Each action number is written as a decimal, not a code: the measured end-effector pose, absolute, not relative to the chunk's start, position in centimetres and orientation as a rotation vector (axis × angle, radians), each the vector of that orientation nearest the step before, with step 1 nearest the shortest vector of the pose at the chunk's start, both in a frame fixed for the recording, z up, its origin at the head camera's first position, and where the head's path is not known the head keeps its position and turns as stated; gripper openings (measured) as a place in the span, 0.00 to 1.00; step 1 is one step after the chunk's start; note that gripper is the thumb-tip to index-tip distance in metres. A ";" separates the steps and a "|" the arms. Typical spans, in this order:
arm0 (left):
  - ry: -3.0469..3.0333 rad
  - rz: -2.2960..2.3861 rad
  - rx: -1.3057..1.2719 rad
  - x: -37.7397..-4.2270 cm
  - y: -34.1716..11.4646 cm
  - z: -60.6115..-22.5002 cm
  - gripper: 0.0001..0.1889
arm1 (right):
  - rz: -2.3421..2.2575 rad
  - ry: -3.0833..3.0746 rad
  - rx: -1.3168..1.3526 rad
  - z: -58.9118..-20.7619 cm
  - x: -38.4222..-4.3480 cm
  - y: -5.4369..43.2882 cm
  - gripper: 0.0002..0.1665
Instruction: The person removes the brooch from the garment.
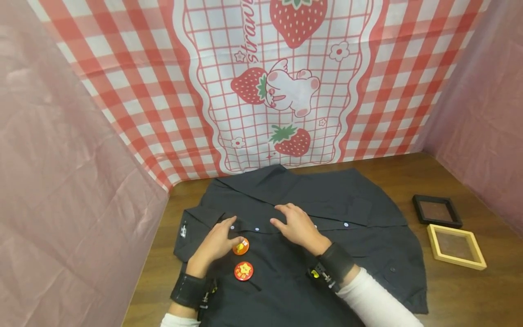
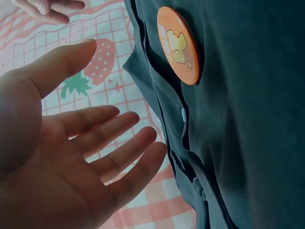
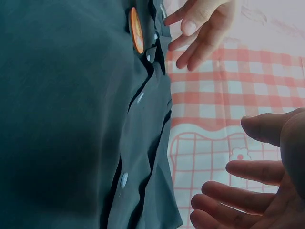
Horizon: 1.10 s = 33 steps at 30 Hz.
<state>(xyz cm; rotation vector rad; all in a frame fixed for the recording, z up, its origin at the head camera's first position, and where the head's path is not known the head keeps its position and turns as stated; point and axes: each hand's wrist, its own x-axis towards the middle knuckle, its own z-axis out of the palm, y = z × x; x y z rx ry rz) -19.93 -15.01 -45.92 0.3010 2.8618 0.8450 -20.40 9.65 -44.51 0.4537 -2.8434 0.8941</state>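
A dark button-up shirt (image 1: 282,281) lies spread on the table, its collar to the left. My left hand (image 1: 217,240) is over the upper front with fingers spread, the thumb beside an orange round badge (image 1: 241,246). Just nearer me, a red badge with a yellow star (image 1: 244,271) sits on the fabric. My right hand (image 1: 300,228) hovers over the button line, fingers extended, holding nothing. White buttons (image 1: 257,229) run along the placket. In the left wrist view, the left palm (image 2: 71,167) is bare; the right wrist view shows the right fingers (image 3: 238,191) apart from the cloth.
At the right of the wooden table (image 1: 490,299) lie a black square frame (image 1: 442,223) and a pale yellow frame (image 1: 459,263). A red-and-white checked strawberry cloth (image 1: 143,68) hangs behind. Pink cloth (image 1: 73,181) walls in both sides.
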 end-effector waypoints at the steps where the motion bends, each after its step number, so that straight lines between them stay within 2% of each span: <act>1: 2.864 0.845 0.301 -19.9 -15.0 -46.0 0.36 | 0.895 -2.842 0.456 -44.6 -20.4 9.4 0.28; 33: 2.900 0.810 0.328 -19.0 -16.0 -47.0 0.36 | 0.935 -2.833 0.603 -45.4 -19.8 6.5 0.24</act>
